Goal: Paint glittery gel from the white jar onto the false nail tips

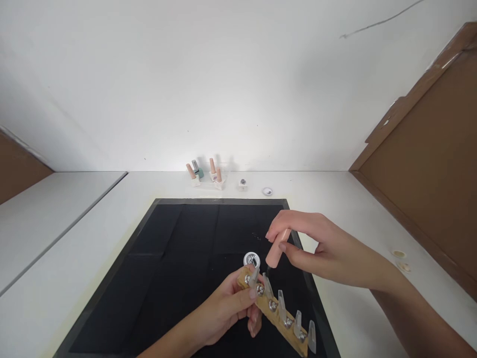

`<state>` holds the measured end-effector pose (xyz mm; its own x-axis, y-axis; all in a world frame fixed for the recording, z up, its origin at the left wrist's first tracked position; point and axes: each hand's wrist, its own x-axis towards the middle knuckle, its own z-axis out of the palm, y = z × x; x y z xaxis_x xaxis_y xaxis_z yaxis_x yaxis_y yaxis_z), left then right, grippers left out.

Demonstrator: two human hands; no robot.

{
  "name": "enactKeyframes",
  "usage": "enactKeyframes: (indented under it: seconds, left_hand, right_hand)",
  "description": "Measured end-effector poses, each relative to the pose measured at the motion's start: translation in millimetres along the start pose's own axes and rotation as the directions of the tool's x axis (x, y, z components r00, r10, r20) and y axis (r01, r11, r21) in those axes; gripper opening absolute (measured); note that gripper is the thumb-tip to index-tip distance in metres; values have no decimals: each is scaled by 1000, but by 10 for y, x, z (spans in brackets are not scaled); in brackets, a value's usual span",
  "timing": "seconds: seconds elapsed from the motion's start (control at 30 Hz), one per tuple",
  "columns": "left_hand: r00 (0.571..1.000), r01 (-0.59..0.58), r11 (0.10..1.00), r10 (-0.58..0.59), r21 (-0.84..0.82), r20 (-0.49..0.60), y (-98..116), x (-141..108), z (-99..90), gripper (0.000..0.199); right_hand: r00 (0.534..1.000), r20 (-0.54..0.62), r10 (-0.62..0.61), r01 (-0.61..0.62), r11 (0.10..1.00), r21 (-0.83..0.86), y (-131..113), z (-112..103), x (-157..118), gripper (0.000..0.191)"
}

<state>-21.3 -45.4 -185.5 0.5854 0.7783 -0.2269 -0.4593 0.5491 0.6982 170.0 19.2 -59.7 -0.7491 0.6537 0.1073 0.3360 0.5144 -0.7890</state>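
My left hand (233, 303) is closed round the upper end of a tan strip (278, 318) that slants down to the right. Several clear nail tips (282, 304) stand on silver mounts along it. In my right hand (316, 248) is a pink bottle cap (278, 251), pinched between thumb and fingers; its dark brush points down beside the second nail tip from the top. A small white round jar (252, 259) with silvery contents sits just above the strip's upper end, close to my left fingers.
A black mat (167, 268) covers the white table (97, 243). At the back are several polish bottles (219, 180), a small open bottle (243, 185) and a round lid (267, 191). Two small round items (398, 254) lie at the right, near a brown cardboard panel (428, 149).
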Motion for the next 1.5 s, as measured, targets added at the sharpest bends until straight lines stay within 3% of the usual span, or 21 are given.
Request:
enactKeyframes:
  seconds: [0.27,0.57,0.8,1.1,1.3,1.5]
  left_hand:
    - [1000,-3,1000,2,7,15,-10,18,-30,38]
    - [999,13,1000,-14,25,30,-12,8,-1,37]
    - [1000,25,999,-26,24,13,-3,12,-12,38]
    - [1000,12,1000,-12,22,17,-22,12,-7,39]
    - [999,4,1000,-5,21,34,-24,16,-23,36]
    - [999,2,1000,-3,15,42,-22,12,-6,36]
  right_hand:
    - [991,79,-109,106,993,45,16,38,-7,26]
    - [1000,-5,18,-18,1000,16,21,25,6,18]
    - [993,75,-88,83,994,68,9,34,-1,22]
    - [1000,8,-9,8,999,32,15,42,-11,19]
    - [991,93,-100,93,993,74,-5,48,1,18]
    - [999,0,-45,45,999,27,9,49,3,17]
